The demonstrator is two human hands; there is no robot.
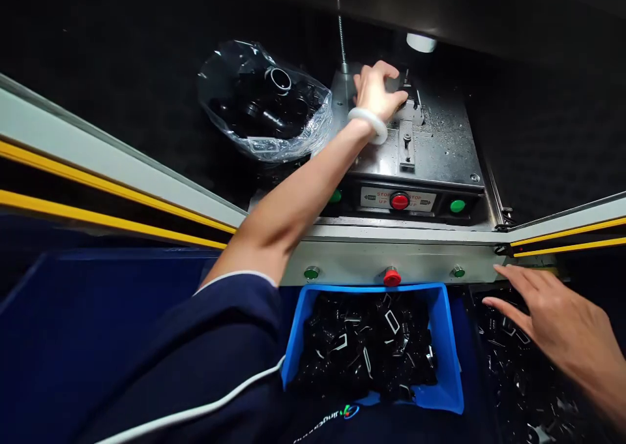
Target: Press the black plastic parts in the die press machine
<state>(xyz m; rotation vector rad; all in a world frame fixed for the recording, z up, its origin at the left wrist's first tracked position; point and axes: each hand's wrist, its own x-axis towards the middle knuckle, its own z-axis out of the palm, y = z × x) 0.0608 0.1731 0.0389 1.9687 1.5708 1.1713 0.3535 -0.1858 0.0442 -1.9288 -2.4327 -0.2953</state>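
Observation:
My left hand (377,92), with a white bangle on the wrist, reaches far forward onto the metal press plate (440,150). Its fingers are curled around a small dark part at the fixture (411,108); what exactly they grip is hidden. My right hand (552,320) hovers with fingers spread and flat above a dark bin of black parts (518,379) at the lower right, its fingertips near the machine's front rail (420,261). It holds nothing.
A blue bin (452,379) full of small black parts sits at the near centre. A clear plastic bag (267,105) of black parts lies left of the press. Red (400,201) and green (457,205) buttons line the control panel; yellow-striped guard rails (112,190) run on both sides.

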